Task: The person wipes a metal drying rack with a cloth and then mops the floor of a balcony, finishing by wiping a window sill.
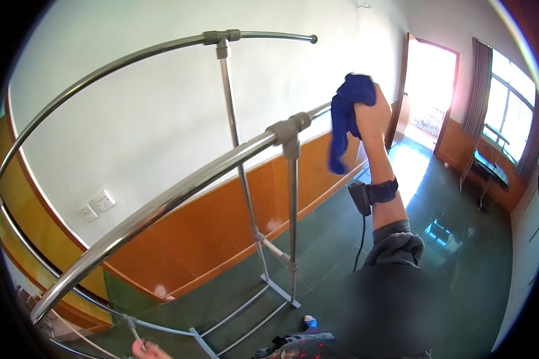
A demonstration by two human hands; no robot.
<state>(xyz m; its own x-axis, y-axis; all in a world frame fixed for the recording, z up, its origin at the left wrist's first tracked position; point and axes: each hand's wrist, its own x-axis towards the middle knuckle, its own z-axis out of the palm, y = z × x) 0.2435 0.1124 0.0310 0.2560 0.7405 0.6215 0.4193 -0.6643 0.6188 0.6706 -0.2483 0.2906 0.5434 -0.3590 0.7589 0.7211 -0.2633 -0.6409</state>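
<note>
My right hand (372, 113) is raised high and shut on a crumpled dark blue cloth (345, 116). The cloth hangs down just past the far end of the nearer rail (179, 194) of a metal clothes rack. A black strap with a small device (374, 193) wraps that wrist. Only the fingertips of my left hand (147, 350) show at the bottom edge, beside a thin lower bar of the rack. Their grip is cut off from view. A second, higher rail (156, 49) curves overhead.
The rack's uprights (292, 227) and foot bars stand on a green tiled floor by a white and orange wall with sockets (99, 203). A bright doorway (428, 90), a curtained window (509, 102) and a low metal stand (485, 170) lie at right. Dark clothes (299, 347) lie below.
</note>
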